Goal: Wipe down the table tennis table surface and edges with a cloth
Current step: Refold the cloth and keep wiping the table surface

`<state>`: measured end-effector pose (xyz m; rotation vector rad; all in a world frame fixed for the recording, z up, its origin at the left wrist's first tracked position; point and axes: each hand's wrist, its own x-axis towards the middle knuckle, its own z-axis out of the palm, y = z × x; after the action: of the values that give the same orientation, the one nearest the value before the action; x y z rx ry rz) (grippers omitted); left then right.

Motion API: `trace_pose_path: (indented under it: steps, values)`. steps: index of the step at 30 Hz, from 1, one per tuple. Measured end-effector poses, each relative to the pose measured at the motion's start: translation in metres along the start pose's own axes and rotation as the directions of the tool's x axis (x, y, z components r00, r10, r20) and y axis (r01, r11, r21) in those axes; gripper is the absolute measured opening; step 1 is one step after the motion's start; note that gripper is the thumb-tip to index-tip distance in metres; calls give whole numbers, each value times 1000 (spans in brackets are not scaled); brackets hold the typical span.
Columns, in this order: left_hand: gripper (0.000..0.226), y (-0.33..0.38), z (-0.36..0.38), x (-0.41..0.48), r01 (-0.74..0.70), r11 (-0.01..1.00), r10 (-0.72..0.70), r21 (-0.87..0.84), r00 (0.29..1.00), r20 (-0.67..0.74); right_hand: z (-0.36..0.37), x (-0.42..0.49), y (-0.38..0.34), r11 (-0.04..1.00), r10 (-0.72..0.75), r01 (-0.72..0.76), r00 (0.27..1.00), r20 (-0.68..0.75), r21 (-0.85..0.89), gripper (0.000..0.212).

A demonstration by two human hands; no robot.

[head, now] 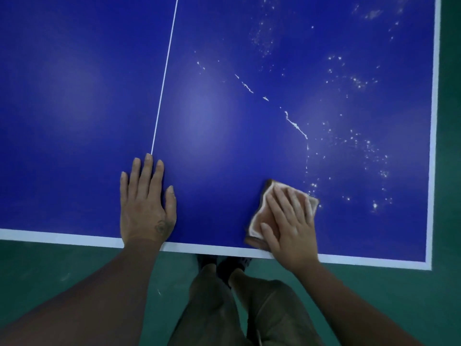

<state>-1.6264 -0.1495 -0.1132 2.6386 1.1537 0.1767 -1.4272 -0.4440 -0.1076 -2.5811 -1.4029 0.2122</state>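
Cloth [258,218] under right hand [289,221], fingers straight, pressing it flat on table [74,96] at near edge | left hand [144,203] flat on table, holding nothing, well apart | white specks [361,156] ahead and right of cloth, nearer right hand | next sweep probably goes that way

Green floor [74,270], faintly scuffed.
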Motion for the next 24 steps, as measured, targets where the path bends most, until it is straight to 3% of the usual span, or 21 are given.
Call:
trace_pose_path:
  steps: [8, 12, 20, 24]
  values:
    - [64, 0, 3, 1, -11, 1000, 11, -4, 1000, -29, -37, 121, 96, 993, -97, 95, 995, -27, -66, 67]
    - [64, 0, 3, 0, -6, 1000, 7, 6, 1000, -29, -45, 168, 97, 998, -57, 58, 998, 23, -24, 67]
    - [65, -1, 1, -1, -21, 1000, 21, 17, 1000, -16, -12, 48, -7, 996, 91, -91, 996, -6, 3, 54]
    - [65, 0, -2, -2, -18, 1000, 18, 16, 1000, -4, -11, -10, -24, 961, 276, -276, 960, -46, 6, 54]
